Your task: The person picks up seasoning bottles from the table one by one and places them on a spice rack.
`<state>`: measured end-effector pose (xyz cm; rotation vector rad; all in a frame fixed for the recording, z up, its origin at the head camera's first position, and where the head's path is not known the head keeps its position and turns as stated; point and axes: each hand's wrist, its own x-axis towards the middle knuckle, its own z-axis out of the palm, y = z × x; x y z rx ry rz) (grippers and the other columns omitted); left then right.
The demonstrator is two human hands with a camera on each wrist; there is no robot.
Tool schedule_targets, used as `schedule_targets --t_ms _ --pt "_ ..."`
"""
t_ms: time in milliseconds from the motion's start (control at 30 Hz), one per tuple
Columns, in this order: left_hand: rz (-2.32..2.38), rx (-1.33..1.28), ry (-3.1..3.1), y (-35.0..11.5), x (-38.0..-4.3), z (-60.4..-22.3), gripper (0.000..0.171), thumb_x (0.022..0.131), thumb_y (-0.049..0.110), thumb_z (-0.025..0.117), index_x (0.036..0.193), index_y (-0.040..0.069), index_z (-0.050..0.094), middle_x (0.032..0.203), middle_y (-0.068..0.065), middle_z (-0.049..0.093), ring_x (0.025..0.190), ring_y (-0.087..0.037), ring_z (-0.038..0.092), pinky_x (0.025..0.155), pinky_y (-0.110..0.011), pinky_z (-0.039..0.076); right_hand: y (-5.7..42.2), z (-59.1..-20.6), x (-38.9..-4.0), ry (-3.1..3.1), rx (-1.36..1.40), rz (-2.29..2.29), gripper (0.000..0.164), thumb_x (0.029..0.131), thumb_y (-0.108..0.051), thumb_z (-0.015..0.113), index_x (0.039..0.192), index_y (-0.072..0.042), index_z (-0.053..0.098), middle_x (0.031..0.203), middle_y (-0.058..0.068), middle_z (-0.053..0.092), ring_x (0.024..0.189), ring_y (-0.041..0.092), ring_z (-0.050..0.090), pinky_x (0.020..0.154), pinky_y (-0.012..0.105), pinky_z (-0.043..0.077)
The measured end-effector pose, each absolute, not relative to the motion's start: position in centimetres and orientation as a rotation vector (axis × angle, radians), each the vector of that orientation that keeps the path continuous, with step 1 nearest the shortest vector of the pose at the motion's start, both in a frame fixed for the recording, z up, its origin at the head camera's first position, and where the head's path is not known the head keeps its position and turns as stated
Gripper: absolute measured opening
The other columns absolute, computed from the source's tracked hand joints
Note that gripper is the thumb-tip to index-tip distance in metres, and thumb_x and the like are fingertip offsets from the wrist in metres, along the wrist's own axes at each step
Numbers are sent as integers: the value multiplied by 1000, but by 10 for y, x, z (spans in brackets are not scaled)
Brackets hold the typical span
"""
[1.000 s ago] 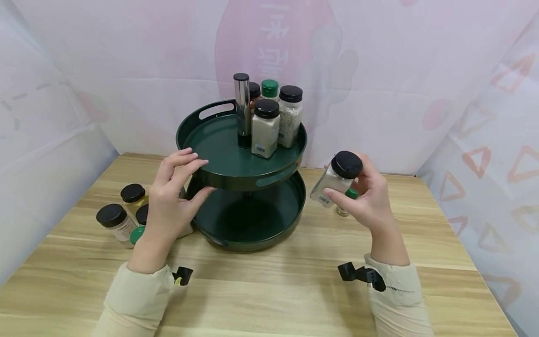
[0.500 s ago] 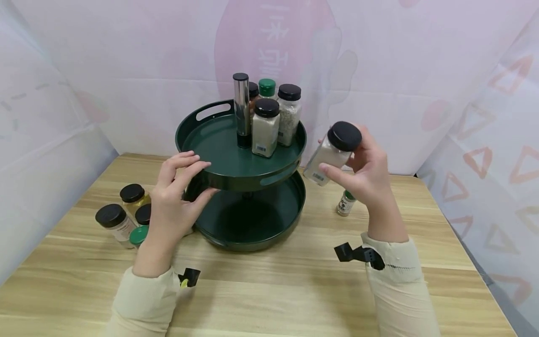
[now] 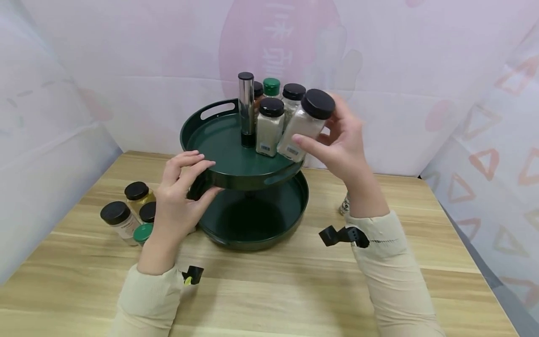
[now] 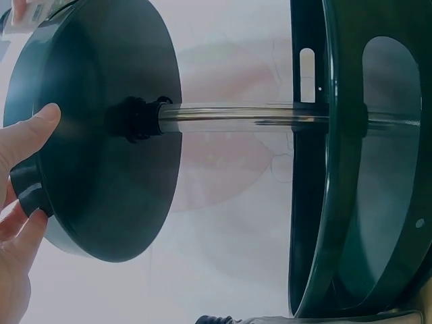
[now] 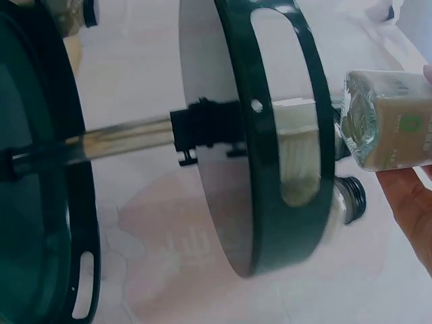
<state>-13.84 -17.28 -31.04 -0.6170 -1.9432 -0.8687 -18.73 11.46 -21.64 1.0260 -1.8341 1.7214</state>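
Note:
My right hand point(image 3: 343, 145) grips a clear square spice jar point(image 3: 301, 125) with a black lid, filled with pale powder. The jar tilts over the right side of the dark green upper tray point(image 3: 219, 145) of a two-tier spice rack. In the right wrist view, the bottom of this spice jar point(image 5: 391, 121) shows beside the tray's outer wall. My left hand point(image 3: 178, 196) pinches the upper tray's front left rim, thumb underneath and fingers above. Beside the metal post point(image 3: 246, 107) stand several jars, among them a square jar of pale powder point(image 3: 269, 131) and one with a green lid point(image 3: 271, 87).
Below, the lower tray point(image 3: 248, 220) sits on the wooden table point(image 3: 261, 299). Left of the rack is a cluster of jars, including a black-lidded jar point(image 3: 120, 220) and a green-lidded one point(image 3: 143, 232). A small bottle point(image 3: 344, 206) stands to the right, partly behind my forearm.
My right hand has raised the spice jar and carried it left, from beside the rack to over the upper tray. My left hand keeps its hold on the rim.

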Motion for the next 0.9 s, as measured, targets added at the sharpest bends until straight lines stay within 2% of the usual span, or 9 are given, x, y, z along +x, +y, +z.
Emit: schedule_targets --t_ms 100,267,433,700,900 --pt "-866 -608 -1944 -173 -137 -311 49 67 -7 87 112 -1 70 119 -23 60 124 -35 54 113 -20 38 104 -216 -189 -1909 1022 1676 61 76 12 75 132 6 52 115 6 65 98 24 67 73 33 63" --pt "-860 -599 -1947 -172 -137 -310 49 67 -6 87 112 0 70 119 -22 60 124 -35 54 113 -20 38 88 -219 -189 -2042 1028 1575 62 79 4 78 135 2 51 123 15 62 101 23 67 78 38 62" --pt "-854 -605 -1950 -171 -137 -310 49 67 -6 87 113 0 70 120 -22 60 125 -35 54 114 -21 38 76 -221 -186 -2156 1023 1548 65 81 -3 80 139 -2 50 126 14 62 102 22 67 83 37 61" --pt "-848 -610 -1948 -171 -136 -311 49 67 -6 87 112 0 69 119 -22 59 124 -36 54 114 -22 38 57 -223 -184 -2227 1084 1468 63 81 -10 82 136 -4 52 118 10 63 87 19 60 68 32 58" --pt "-847 -606 -1948 -171 -134 -312 49 67 -6 87 112 0 69 119 -23 59 124 -36 54 114 -23 38 52 -226 -184 -2288 1085 1470 64 81 -12 82 137 -6 51 119 8 63 89 17 64 71 30 60"
